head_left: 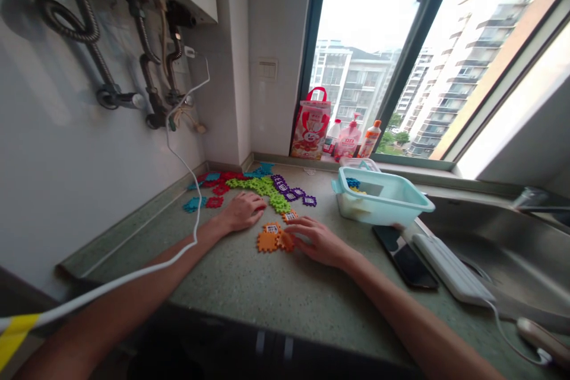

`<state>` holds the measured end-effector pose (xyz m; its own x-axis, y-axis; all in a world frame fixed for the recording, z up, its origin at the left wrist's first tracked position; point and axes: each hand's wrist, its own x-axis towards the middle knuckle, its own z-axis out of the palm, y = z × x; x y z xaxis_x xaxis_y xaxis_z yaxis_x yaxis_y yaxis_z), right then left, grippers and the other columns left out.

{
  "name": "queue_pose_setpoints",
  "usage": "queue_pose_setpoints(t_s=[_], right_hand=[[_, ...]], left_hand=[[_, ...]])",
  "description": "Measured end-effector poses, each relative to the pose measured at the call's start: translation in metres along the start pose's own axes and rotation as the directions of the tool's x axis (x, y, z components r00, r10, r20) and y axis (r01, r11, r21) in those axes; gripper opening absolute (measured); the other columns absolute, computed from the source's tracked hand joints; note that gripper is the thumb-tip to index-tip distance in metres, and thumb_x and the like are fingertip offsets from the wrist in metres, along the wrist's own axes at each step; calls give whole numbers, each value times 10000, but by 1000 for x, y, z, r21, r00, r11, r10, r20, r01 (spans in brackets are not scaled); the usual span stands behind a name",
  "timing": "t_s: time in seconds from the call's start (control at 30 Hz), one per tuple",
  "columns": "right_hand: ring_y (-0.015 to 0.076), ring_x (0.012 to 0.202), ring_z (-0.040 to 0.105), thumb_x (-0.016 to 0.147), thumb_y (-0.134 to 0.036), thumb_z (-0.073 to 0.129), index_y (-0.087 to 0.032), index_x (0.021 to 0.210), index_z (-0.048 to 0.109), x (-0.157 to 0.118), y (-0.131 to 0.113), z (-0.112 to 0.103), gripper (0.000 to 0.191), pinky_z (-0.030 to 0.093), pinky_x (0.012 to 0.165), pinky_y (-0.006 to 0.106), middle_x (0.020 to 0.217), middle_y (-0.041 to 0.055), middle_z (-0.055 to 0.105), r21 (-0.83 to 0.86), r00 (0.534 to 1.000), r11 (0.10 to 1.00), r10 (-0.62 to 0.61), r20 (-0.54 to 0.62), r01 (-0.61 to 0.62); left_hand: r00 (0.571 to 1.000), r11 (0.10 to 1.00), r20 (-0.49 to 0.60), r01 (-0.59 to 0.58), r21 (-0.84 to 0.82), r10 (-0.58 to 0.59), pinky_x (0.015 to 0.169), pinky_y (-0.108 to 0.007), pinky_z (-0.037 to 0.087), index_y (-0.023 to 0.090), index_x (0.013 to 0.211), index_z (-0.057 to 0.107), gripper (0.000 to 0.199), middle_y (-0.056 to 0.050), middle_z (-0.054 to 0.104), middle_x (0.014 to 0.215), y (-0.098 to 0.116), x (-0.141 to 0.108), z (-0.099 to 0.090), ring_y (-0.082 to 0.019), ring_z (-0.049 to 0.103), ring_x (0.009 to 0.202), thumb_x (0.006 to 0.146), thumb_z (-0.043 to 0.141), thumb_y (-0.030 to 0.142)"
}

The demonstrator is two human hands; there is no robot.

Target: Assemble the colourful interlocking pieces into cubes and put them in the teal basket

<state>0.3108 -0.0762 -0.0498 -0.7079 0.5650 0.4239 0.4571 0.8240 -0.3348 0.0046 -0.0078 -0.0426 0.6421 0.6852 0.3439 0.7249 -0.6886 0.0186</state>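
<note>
Orange puzzle-edged pieces (268,242) lie flat on the counter in the middle, some with white window grids. My right hand (317,238) rests beside them, fingers stretched out, fingertips touching or just over the rightmost orange pieces. To the left, my left hand (244,210) lies on the counter with loosely spread fingers, below the green pieces (262,186), holding nothing that shows. Purple pieces (280,184) sit to the right of the green ones. Red pieces (214,202) and blue pieces (194,205) lie at the back left.
A light teal tub (383,205) with blue and yellow pieces inside stands at the right. Near the sink (512,249) lie a black phone (412,261) and a white power strip (452,270). A white cable (133,275) crosses above my left forearm. Bottles (350,139) line the windowsill.
</note>
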Motion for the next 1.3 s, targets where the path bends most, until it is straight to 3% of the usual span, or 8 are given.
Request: queue_pose_setpoints(t_s=[0.17,0.37,0.6,0.7,0.83,0.97,1.13,1.3], right_hand=[[249,1199,665,911,-379,775,-264,1147,749,4,-9,-3,264,513,1077,389,1265,76,728,63,999,998,-31,42,28],[218,1044,711,856,-203,743,-268,1078,733,7,-10,-5,232,537,989,330,1103,30,778,15,999,1000,2,45,-2],[261,1144,688,799,-126,696,-240,1281,680,1,23,-3,495,530,1033,386,1271,90,734,-101,980,986,118,-157,-135],[256,1170,677,794,-110,677,-236,1307,664,2,27,-1,528,521,1054,385,1287,89,728,-84,983,988,113,-144,-126],[250,1205,659,816,-106,664,-235,1294,674,6,25,5,496,511,1071,382,1296,89,727,-52,994,995,83,-68,-86],[247,1188,658,879,-192,698,-232,1225,709,8,26,9,348,518,1049,378,1262,90,732,-16,997,997,75,-35,-76],[236,1004,699,881,-298,764,-239,1151,750,4,30,4,277,547,941,354,1084,78,757,-77,979,978,191,-66,-196],[229,952,711,857,-344,797,-251,1132,772,0,32,-4,292,556,900,334,1036,68,766,-122,974,967,214,-80,-222]], left_hand=[[995,995,-41,-95,21,96,1157,-520,407,279,1395,661,393,-106,624,1430,11,5,4,-308,546,1336,1023,537,301],[965,965,22,-261,-22,261,1241,-531,338,375,1442,631,458,-62,467,1617,16,16,12,-304,403,1505,1019,552,217],[945,944,41,-321,-80,325,1230,-544,367,422,1399,660,523,-44,481,1610,21,15,8,-313,415,1505,986,557,119],[950,944,13,-308,-118,312,1196,-504,404,357,1410,659,474,-82,576,1513,21,16,3,-292,502,1422,1013,507,148],[961,934,-7,-271,-233,277,1070,-407,470,234,1201,747,312,-88,752,1102,19,10,-13,-240,666,1089,1051,516,381],[941,913,83,-293,-286,328,876,-351,495,215,1053,722,578,-52,740,934,23,-2,-29,-229,672,858,760,781,710],[942,928,140,-261,-265,305,701,-317,454,232,904,708,408,-10,711,818,30,-12,-35,-188,632,728,757,805,601],[974,950,12,-218,-225,227,818,-336,496,225,922,711,340,-24,734,880,33,-7,-27,-211,671,827,769,788,519]])
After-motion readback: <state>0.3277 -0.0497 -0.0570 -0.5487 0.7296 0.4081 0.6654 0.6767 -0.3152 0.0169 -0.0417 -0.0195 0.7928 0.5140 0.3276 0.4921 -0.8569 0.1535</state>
